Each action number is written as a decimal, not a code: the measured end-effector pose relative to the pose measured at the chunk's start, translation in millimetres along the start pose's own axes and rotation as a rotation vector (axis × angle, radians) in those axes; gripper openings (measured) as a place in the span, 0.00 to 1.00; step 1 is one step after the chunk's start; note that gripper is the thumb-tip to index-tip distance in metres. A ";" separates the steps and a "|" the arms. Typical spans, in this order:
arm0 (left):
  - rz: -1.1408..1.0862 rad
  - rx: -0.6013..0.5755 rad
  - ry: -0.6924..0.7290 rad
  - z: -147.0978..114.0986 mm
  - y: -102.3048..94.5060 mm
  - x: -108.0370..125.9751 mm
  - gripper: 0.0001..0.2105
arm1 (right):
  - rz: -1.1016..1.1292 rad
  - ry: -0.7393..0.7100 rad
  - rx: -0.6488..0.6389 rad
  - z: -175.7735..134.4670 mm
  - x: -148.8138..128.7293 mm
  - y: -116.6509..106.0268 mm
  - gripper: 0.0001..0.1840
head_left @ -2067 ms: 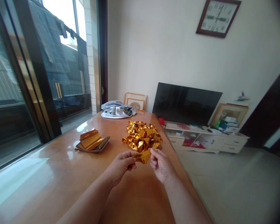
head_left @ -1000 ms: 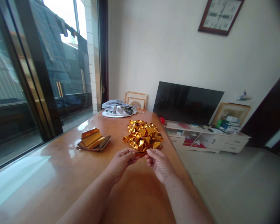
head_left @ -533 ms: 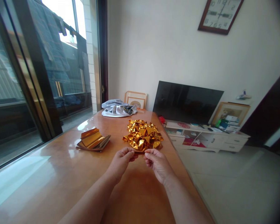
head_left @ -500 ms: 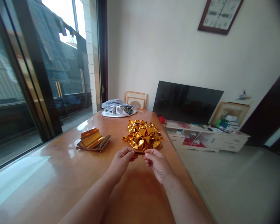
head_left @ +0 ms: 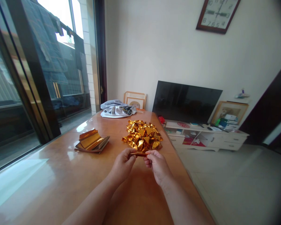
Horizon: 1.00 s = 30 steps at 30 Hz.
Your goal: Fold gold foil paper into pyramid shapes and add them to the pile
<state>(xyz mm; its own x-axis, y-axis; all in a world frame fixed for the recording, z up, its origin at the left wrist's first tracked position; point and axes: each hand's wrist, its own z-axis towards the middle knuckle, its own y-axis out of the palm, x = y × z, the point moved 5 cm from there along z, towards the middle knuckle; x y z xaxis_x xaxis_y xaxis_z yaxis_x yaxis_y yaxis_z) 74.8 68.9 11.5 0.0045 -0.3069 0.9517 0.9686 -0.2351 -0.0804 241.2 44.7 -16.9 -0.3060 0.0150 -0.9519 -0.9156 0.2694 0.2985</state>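
Observation:
Between my two hands stretches a narrow folded strip of gold foil paper, held just above the table. My left hand pinches its left end between thumb and fingers. At the other end, my right hand grips it the same way. Right behind the strip lies a heap of folded gold foil pieces, shiny and pointed. To the left sits a stack of foil paper sheets, the top ones gold and bent upward.
The glossy wooden table has its right edge close beside my right arm. Bundled grey and white cloth lies at its far end, near a framed picture. Beyond stand a television and a white cabinet. A glass door is on the left.
My left hand has shifted its hold, and the foil strip now shows more of its face and looks slightly tilted. My right hand keeps its end. The whole view has moved a little.

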 end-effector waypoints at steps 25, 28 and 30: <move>-0.234 0.078 -0.314 -3.9 0.9 -22.7 0.16 | -0.226 -0.240 -0.010 2.3 5.0 8.8 0.23; -0.251 0.082 -0.290 -3.3 0.9 -25.1 0.19 | -0.286 -0.234 -0.015 1.6 6.1 7.9 0.23; -0.240 0.079 -0.271 -2.1 1.0 -27.6 0.19 | -0.324 -0.236 -0.020 1.3 6.7 7.6 0.23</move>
<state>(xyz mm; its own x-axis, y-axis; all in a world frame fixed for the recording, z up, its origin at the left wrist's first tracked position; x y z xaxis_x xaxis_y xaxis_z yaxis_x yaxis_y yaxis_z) 75.2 75.2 -15.4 -0.1698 0.0062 0.9855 0.9663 -0.1953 0.1677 232.5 48.1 -21.1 0.0655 0.1535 -0.9860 -0.9603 0.2781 -0.0205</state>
